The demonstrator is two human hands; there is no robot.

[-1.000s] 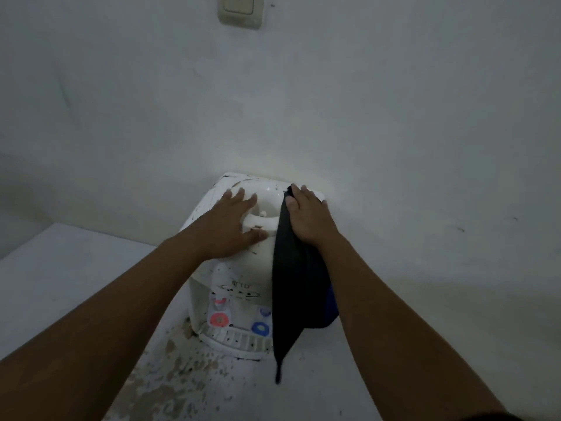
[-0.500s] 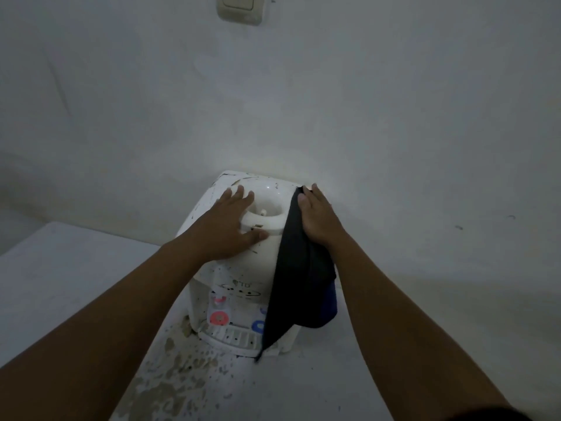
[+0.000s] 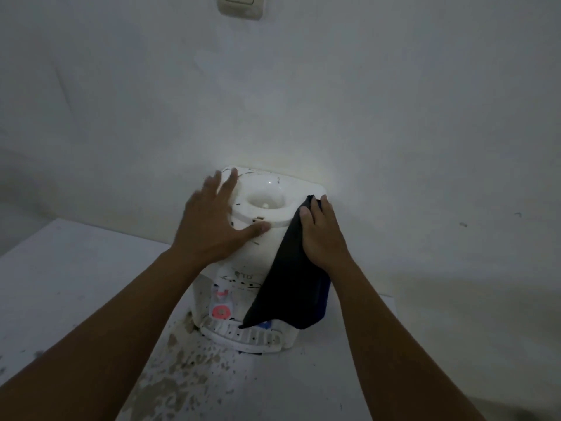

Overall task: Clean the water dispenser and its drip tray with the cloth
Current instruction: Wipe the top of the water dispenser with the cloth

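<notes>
1. Head view: the water dispenser (image 3: 258, 247) stands at about 6 o'clock from the wall switch (image 3: 241, 6), backed against the wall on a white, stained table (image 3: 76, 284). Its drip tray (image 3: 243, 335) juts from the base at the dispenser's 6 o'clock.
2. The left hand (image 3: 212, 226) lies flat with fingers spread on the top's 9 o'clock side, holding nothing, only steadying the unit.
3. The right hand (image 3: 321, 235) presses the dark cloth (image 3: 291, 284) against the top's 3 o'clock edge with straight fingers; the cloth hangs down the front right face, hiding most of the blue tap (image 3: 264, 324). The red tap (image 3: 220, 311) shows at the front.
4. Handling, as I judge it: the dispenser is a stiff, smooth plastic shell with no bottle on it, so probably light and apt to slide; bracing the top as the left hand does seems wise. The cloth is soft and limp, best bunched under the palm. The tray looks thin, possibly removable.
5. Writing: a small mark sits above the taps, too blurred to read.
</notes>
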